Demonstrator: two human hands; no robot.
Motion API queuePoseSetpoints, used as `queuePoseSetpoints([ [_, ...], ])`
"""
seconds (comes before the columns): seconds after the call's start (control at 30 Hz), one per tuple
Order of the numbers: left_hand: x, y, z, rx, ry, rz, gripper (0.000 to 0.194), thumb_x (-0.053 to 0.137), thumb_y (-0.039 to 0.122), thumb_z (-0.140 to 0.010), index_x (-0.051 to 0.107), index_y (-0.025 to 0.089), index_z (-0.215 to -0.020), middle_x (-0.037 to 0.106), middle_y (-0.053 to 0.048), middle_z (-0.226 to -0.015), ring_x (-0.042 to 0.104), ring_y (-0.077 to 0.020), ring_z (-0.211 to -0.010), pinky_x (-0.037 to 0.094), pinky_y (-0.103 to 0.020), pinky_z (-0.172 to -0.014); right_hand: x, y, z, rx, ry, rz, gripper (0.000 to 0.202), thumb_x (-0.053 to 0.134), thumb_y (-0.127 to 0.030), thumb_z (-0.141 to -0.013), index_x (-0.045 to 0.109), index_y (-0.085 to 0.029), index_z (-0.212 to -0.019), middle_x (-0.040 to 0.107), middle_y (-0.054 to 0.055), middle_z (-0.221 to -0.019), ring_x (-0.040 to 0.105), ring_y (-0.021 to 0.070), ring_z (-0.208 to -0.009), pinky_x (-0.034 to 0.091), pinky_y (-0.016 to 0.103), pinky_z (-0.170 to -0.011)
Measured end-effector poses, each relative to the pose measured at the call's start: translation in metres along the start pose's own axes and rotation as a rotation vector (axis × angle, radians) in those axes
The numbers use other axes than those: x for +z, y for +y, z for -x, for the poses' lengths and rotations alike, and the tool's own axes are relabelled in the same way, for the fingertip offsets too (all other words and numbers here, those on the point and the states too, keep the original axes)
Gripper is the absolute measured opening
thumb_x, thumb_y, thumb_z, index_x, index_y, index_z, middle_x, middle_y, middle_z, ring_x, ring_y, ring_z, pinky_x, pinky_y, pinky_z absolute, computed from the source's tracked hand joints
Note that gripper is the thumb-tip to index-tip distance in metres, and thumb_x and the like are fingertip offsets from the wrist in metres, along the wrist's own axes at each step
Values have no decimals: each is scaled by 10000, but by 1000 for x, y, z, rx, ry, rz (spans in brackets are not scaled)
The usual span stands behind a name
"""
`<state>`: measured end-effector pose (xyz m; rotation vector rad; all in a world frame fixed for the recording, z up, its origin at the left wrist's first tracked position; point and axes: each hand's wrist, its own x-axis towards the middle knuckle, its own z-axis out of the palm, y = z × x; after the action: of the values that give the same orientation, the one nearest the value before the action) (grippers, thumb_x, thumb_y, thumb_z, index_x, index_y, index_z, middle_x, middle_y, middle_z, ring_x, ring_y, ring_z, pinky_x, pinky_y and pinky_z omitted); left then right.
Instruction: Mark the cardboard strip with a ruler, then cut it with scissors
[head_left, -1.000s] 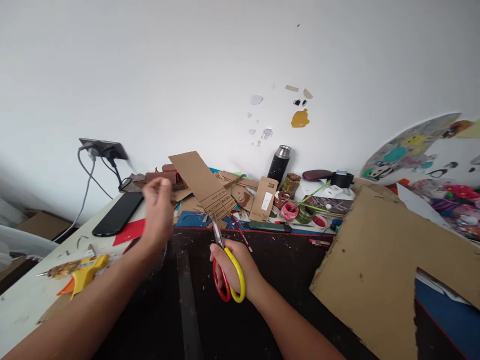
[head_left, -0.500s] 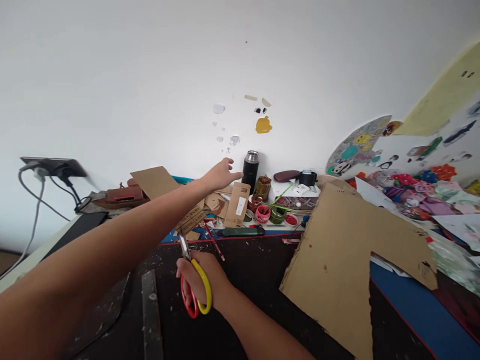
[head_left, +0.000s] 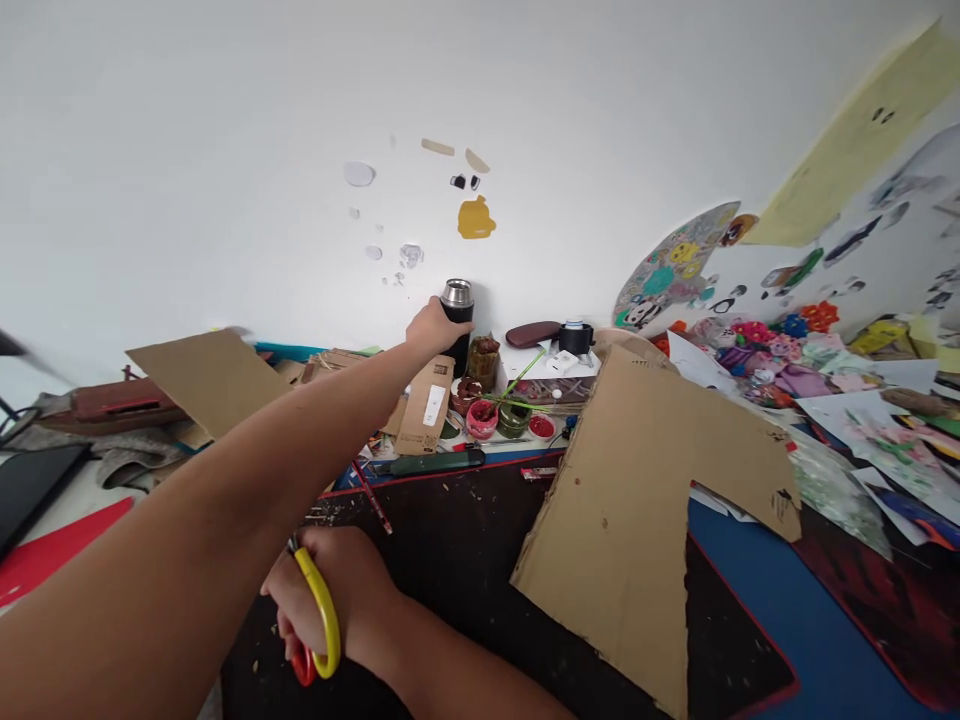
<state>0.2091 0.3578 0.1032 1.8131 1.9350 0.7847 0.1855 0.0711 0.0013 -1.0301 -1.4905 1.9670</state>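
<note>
My left hand (head_left: 435,328) is wrapped round the upper part of a black thermos (head_left: 458,300) with an open steel mouth, upright against the wall. Low in the view, my right hand (head_left: 334,590) is closed on scissors (head_left: 325,610) with one yellow and one red handle; the blades are mostly hidden behind my left forearm. Right of the thermos are a glass jar (head_left: 484,362) and small paint pots, one pink (head_left: 481,419) and one green (head_left: 514,416). A narrow cardboard box piece (head_left: 425,405) lies in front of the thermos.
A large cut cardboard sheet (head_left: 622,520) covers the right of the dark mat (head_left: 450,540). Another cardboard piece (head_left: 206,375) leans at the left. A green cutter (head_left: 435,462) and a red pencil (head_left: 373,497) lie near the mat's back edge. Colourful crafts (head_left: 795,350) fill the far right.
My left hand has reached the thermos and closed round it. My right hand, with the scissors, sits lower and further left. The whole view has shifted to the right.
</note>
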Motion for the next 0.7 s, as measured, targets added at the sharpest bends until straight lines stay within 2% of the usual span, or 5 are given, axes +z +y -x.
queuePoseSetpoints([
  [0.1,-2,-2,3,53,19,46,585,873,486,-846,609,216,-1292,734,-192,-1400,694,-403,-1328,559,-469,-1049,0,4,-1,-16,1,33,317,554,-362,-1095,577,-227,-809,542,-59,-536,530,132,-375,429,199,-369],
  [0.2,-16,0,7,133,73,161,577,882,469,-831,613,202,-1266,739,-198,-1360,699,-409,-1290,555,-494,-1042,0,8,-4,0,11,35,317,577,-408,-1091,589,-223,-834,547,-57,-546,533,129,-380,428,197,-380],
  [0.4,-80,18,34,341,271,454,571,874,380,-825,604,222,-1301,735,-134,-1260,678,-378,-1231,556,-539,-1065,2,10,-5,-42,34,-4,269,595,-391,-1080,604,-229,-865,524,-66,-512,505,130,-352,397,185,-346],
  [0.53,-130,20,87,486,295,504,545,848,367,-837,624,229,-1314,739,-91,-1245,668,-344,-1239,566,-483,-1061,0,4,-1,-82,19,33,279,584,-406,-1092,619,-225,-882,528,-59,-503,521,143,-370,404,192,-361],
  [0.7,-170,-7,177,468,112,456,523,874,410,-822,691,229,-1276,774,-82,-1196,728,-330,-1112,613,-469,-971,-3,-6,6,-47,46,77,281,597,-410,-1094,607,-215,-893,531,-53,-505,514,143,-375,394,201,-373],
])
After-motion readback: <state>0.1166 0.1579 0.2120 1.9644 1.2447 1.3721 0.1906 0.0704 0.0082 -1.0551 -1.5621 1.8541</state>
